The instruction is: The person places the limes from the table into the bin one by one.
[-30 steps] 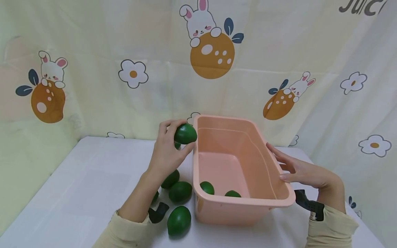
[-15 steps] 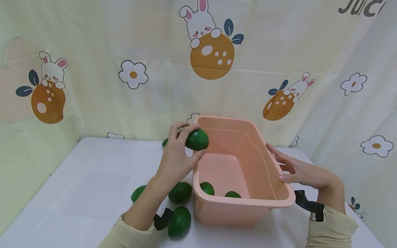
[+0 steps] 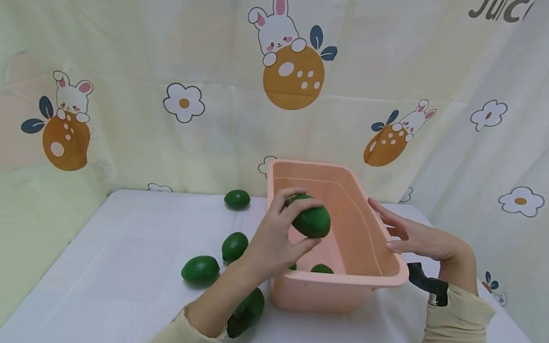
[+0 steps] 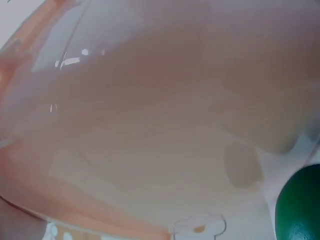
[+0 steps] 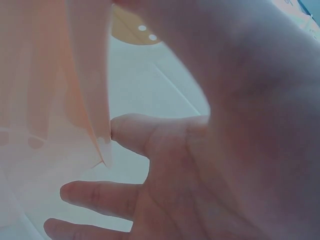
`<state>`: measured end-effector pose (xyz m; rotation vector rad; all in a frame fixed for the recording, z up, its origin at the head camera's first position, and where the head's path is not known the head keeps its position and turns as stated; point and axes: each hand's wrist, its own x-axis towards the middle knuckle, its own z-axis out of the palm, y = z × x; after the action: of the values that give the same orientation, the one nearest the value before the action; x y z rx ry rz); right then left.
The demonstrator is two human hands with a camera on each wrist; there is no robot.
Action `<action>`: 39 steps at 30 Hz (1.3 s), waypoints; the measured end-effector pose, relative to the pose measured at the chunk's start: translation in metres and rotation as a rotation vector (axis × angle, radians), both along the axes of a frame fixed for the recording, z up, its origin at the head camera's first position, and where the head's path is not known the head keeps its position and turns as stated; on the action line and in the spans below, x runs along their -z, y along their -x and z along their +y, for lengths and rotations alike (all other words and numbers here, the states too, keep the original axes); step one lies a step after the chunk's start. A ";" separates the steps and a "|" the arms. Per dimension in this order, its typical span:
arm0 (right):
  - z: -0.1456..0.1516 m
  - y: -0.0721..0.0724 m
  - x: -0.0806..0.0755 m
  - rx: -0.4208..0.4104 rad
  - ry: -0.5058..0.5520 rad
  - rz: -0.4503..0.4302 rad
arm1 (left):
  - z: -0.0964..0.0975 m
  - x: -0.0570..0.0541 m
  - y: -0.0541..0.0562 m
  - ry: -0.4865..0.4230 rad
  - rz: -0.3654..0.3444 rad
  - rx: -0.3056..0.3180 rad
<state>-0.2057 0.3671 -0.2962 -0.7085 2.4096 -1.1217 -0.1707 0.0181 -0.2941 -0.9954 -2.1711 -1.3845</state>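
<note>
My left hand (image 3: pixel 274 240) holds a green lime (image 3: pixel 313 220) over the inside of a pink plastic basin (image 3: pixel 339 280), with the fingers over its top and the thumb beneath. At the basin's bottom, another lime (image 3: pixel 321 269) peeks above the front rim, and one beside it is mostly covered by my left wrist. The left wrist view looks into the basin, with a lime (image 4: pixel 300 207) at the lower right edge. My right hand (image 3: pixel 416 238) rests against the basin's right rim. Its straight fingers (image 5: pixel 100 196) are spread in the right wrist view.
Left of the basin, several limes lie on the white table (image 3: pixel 128 247): a far lime (image 3: pixel 237 199), a middle lime (image 3: pixel 234 247), a left lime (image 3: pixel 200 271) and a near lime (image 3: pixel 253 305) partly behind my forearm. A printed curtain (image 3: pixel 223 143) hangs behind.
My left hand has carried the lime rightward, from the basin's left rim to above its inside. My right hand and the basin have stayed in place.
</note>
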 end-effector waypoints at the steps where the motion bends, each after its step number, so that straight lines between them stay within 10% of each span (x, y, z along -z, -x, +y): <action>1: 0.000 0.000 0.000 0.003 0.000 0.001 | 0.001 0.001 -0.001 -0.001 -0.005 0.018; 39: -0.001 0.002 0.001 -0.027 0.027 -0.018 | 0.004 0.002 -0.002 0.255 -0.106 -0.065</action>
<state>-0.2074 0.3659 -0.2972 -0.7345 2.3675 -1.1474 -0.1691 0.0218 -0.2963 -0.9463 -2.4827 -1.1759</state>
